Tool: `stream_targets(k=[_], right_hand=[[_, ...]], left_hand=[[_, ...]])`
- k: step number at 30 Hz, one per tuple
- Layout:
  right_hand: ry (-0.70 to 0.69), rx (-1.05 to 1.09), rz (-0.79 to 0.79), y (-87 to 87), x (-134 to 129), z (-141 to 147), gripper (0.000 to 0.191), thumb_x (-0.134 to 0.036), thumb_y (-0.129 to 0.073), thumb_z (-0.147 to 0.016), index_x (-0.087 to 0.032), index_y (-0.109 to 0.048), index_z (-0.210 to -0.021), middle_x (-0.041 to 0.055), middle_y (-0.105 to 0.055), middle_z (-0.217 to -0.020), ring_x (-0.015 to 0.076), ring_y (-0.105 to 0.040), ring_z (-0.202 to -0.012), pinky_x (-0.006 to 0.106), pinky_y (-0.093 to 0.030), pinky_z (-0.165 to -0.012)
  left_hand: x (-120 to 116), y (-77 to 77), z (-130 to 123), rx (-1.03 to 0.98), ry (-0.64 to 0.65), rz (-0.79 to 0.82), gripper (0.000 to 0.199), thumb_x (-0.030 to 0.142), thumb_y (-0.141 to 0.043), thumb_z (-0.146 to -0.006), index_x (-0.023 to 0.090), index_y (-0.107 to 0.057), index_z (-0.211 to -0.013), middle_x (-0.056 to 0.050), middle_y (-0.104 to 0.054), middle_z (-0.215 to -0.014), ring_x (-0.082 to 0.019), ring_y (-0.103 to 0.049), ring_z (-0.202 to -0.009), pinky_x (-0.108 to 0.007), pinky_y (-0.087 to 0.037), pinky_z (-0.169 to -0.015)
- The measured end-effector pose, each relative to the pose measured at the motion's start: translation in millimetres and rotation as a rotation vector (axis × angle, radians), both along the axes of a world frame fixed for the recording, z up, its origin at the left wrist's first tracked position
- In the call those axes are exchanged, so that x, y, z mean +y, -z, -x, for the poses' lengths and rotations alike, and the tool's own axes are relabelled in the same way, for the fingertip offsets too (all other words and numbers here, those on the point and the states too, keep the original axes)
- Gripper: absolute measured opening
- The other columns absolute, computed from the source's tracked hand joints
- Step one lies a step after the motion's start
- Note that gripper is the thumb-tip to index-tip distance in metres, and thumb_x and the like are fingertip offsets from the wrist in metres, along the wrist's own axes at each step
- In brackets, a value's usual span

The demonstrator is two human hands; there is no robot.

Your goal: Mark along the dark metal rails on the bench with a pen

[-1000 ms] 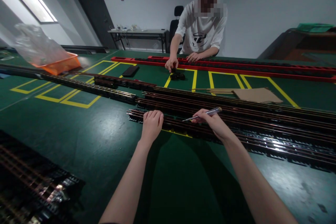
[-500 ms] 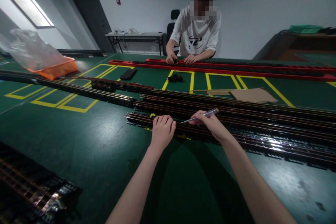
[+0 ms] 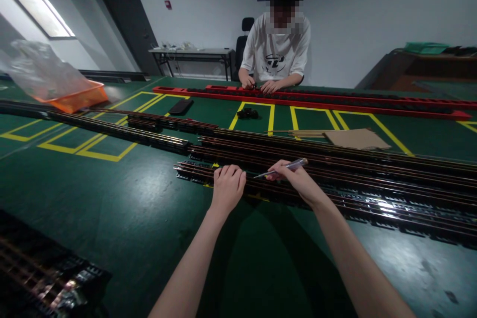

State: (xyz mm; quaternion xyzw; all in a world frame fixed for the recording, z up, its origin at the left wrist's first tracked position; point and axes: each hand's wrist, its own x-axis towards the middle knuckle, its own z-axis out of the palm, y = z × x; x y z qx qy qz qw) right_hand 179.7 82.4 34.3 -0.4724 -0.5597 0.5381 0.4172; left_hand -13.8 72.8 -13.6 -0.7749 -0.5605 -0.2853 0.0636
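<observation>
A long black rail strip with copper-coloured bars lies across the green table in front of me. My left hand is curled over this strip, its fingers wrapped on the far side. Held in my right hand is a slim screwdriver with a clear handle. Its thin metal shaft points left, and the tip is close to my left fingers, above the strip; whether it touches is too small to tell. More black rails with copper bars lie side by side just beyond my hands.
Across the table a person works with both hands at a long red rail holder. An orange basket with a plastic bag stands at left. Cardboard, a phone-like dark slab and small black parts lie farther back.
The view has shifted slightly. My left hand stays on the strip and my right hand keeps the screwdriver in nearly the same place. The person opposite leans a little lower.
</observation>
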Motion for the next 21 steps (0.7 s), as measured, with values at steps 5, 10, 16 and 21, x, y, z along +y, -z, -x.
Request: stream_targets(k=[5,10,16,21], right_hand=[[-0.007,-0.007,-0.003,0.0,0,2,0.017,-0.033,-0.058,-0.076,-0.017,-0.064,-0.072,0.0036,-0.069,-0.072,0.0171,-0.065,-0.073,0.035,-0.048,-0.078],[-0.004,-0.038,-0.016,0.4,0,0,0.017,-0.032,-0.056,-0.077,-0.017,-0.063,-0.073,0.0038,-0.069,-0.072,0.017,-0.065,-0.074,0.034,-0.047,-0.077],[-0.004,-0.043,-0.006,-0.1,0,-1,0.015,-0.03,-0.055,-0.077,-0.018,-0.063,-0.072,0.0034,-0.069,-0.072,0.017,-0.065,-0.074,0.033,-0.047,-0.076],[0.004,-0.029,0.017,0.9,1,-1,0.015,-0.031,-0.055,-0.076,-0.018,-0.062,-0.071,0.0028,-0.069,-0.071,0.0165,-0.065,-0.073,0.032,-0.047,-0.076]], left_hand=[[3,-1.1,7,-0.011,-0.028,0.033,0.029,0.024,-0.037,-0.094,0.019,-0.063,-0.081,-0.005,-0.067,-0.093,-0.02,-0.058,-0.09,-0.039,-0.033,-0.085],[5,-0.7,14,-0.011,-0.041,0.036,0.031,0.024,-0.035,-0.095,0.019,-0.062,-0.081,-0.005,-0.067,-0.093,-0.02,-0.058,-0.09,-0.04,-0.033,-0.085],[6,0.6,20,-0.004,-0.048,0.026,0.03,0.025,-0.036,-0.095,0.02,-0.062,-0.081,-0.005,-0.066,-0.092,-0.021,-0.057,-0.09,-0.04,-0.033,-0.086],[8,1.7,24,-0.004,-0.052,0.024,0.029,0.025,-0.037,-0.094,0.02,-0.062,-0.081,-0.005,-0.067,-0.092,-0.021,-0.057,-0.09,-0.04,-0.033,-0.086]])
